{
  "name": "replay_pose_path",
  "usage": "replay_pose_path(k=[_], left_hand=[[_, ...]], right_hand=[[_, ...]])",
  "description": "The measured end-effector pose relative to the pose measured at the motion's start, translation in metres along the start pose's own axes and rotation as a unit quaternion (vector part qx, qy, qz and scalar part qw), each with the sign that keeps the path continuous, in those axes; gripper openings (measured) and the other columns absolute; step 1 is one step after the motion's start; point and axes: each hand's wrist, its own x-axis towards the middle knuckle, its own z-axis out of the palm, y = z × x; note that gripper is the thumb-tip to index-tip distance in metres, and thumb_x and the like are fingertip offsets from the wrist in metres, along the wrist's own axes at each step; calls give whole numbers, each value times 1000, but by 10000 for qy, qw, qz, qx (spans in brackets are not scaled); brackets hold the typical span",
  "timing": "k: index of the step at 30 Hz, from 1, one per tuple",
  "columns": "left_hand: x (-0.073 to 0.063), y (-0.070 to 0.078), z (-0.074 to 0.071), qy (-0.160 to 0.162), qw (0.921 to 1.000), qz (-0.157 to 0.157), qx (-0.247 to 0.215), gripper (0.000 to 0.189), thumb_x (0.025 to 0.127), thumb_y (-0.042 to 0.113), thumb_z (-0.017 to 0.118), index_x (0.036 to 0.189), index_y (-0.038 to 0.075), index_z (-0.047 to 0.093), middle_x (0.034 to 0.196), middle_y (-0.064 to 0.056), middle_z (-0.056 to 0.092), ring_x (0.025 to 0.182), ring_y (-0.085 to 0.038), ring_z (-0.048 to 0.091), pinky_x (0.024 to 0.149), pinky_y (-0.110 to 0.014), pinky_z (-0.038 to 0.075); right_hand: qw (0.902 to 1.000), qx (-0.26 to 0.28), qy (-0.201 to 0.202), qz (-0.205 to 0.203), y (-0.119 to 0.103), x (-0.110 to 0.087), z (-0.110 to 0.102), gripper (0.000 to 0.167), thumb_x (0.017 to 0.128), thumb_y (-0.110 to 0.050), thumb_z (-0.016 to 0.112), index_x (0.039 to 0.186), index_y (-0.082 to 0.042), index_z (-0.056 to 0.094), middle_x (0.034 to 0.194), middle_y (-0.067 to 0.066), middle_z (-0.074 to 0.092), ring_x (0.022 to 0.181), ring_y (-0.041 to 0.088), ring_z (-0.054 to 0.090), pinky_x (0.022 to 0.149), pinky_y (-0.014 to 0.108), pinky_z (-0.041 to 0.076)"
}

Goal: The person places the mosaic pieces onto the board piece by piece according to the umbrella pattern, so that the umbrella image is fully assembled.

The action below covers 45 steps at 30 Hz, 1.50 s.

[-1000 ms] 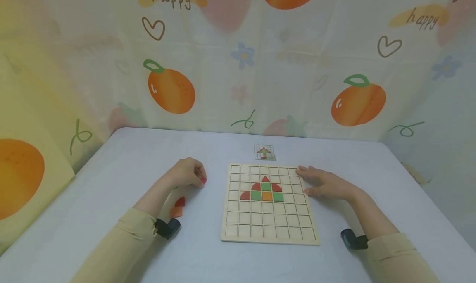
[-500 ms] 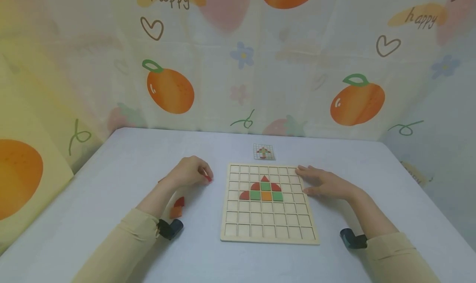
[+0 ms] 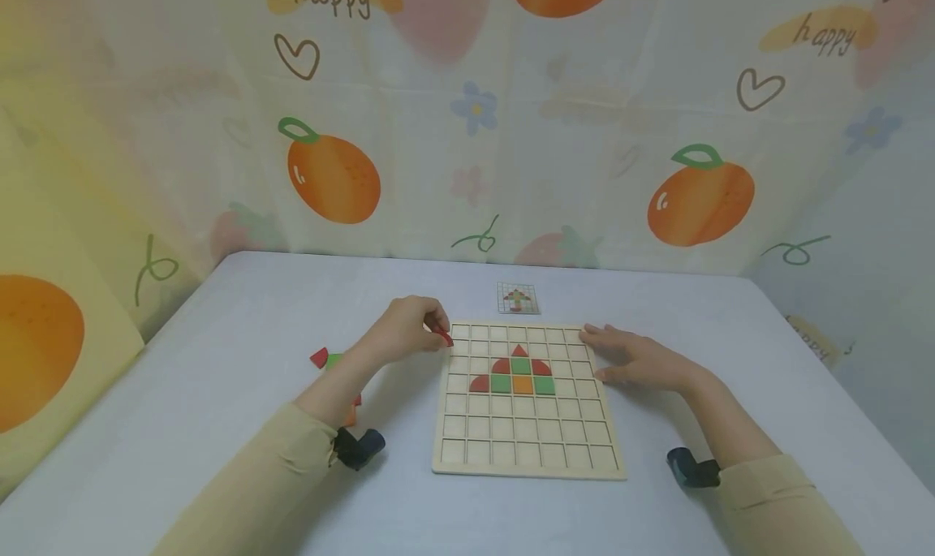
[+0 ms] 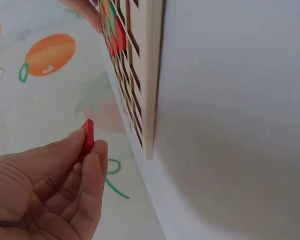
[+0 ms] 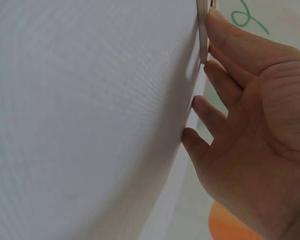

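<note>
My left hand (image 3: 409,329) pinches a small red tile (image 4: 88,136) between thumb and fingers, close to the upper left corner of a wooden grid board (image 3: 526,450). Most of that tile's outline is covered by the fingers. On the board lie red, green and orange tiles: a red triangle (image 3: 519,351) on top, curved red tiles (image 3: 480,384) at the sides, green squares (image 3: 501,384) and an orange square (image 3: 523,385). With fingers spread, my right hand (image 3: 643,359) rests at the board's right edge, its thumb (image 5: 217,17) touching the rim.
A small pattern card (image 3: 518,298) lies behind the board. Left of it, partly hidden by my left forearm, are loose tiles: a red one (image 3: 319,357), a green one (image 3: 333,360) and an orange one (image 3: 351,415). A printed curtain (image 3: 467,134) hangs behind the white table (image 3: 409,507).
My left hand has moved right and slightly back with the red tile, from beside the loose tiles to the board's left edge. The right hand stays at the board's right edge.
</note>
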Motion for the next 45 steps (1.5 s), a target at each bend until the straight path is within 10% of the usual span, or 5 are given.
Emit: replay_pose_path(k=[20,45], left_hand=[[22,49,43,-78,9952,767,-599,8,83,10,77,88,11,72,87,-3,72,85,-14,60,74,-24,48],[47,91,107,-426,9948,610,-701,3,84,9,76,86,8,74,83,-3,75,65,-6,61,61,-17,49]], right_hand=[[10000,35,-10,-29,0,1,2,72,88,-36,70,151,-15,40,164,9,28,153,44,10,118,70,10],[9999,50,4,-162,0,-1,0,70,88,-36,70,150,-17,43,163,9,29,153,45,11,117,71,11]])
